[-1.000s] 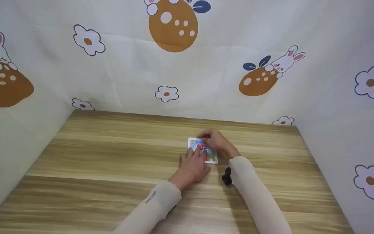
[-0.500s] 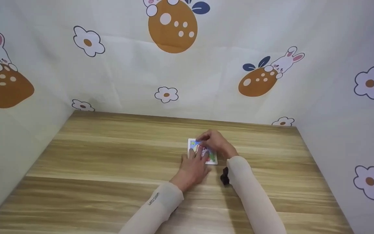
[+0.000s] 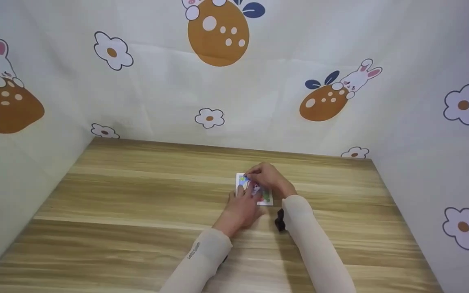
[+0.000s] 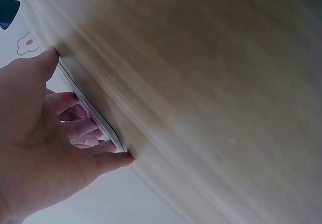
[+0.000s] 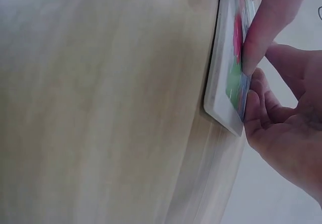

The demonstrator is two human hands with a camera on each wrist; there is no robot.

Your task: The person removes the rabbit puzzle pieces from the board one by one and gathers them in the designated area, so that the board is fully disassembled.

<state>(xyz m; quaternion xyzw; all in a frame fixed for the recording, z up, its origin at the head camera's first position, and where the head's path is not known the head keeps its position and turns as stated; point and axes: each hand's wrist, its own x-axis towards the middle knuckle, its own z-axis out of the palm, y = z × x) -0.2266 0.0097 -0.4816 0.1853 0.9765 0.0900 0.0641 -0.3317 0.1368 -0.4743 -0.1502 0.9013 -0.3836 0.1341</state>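
A small flat board (image 3: pixel 268 202) with a white border and a colourful picture lies on the wooden table. My left hand (image 3: pixel 242 209) reaches over its near side, fingers spread and fingertips on the picture. In the left wrist view, the left thumb and little finger touch down by the two ends of the board's edge (image 4: pixel 90 103). My right hand (image 3: pixel 268 176) bends over the far edge, thumb and fingertips close together at the picture's upper part, a bit of blue showing there. Whether they pinch a piece, I cannot tell. In the right wrist view, curled right fingers (image 5: pixel 259 95) meet the board's side.
The wood-grain table (image 3: pixel 136 203) extends around the board. Pale cloth walls (image 3: pixel 157 81) printed with rabbits, oranges and flowers enclose the back and sides. A black object (image 3: pixel 280 220) sits under the right cuff.
My right fingertips have shifted slightly left along the board's far part, and a bit of blue now shows at them. My left hand stays on the picture, almost unmoved.
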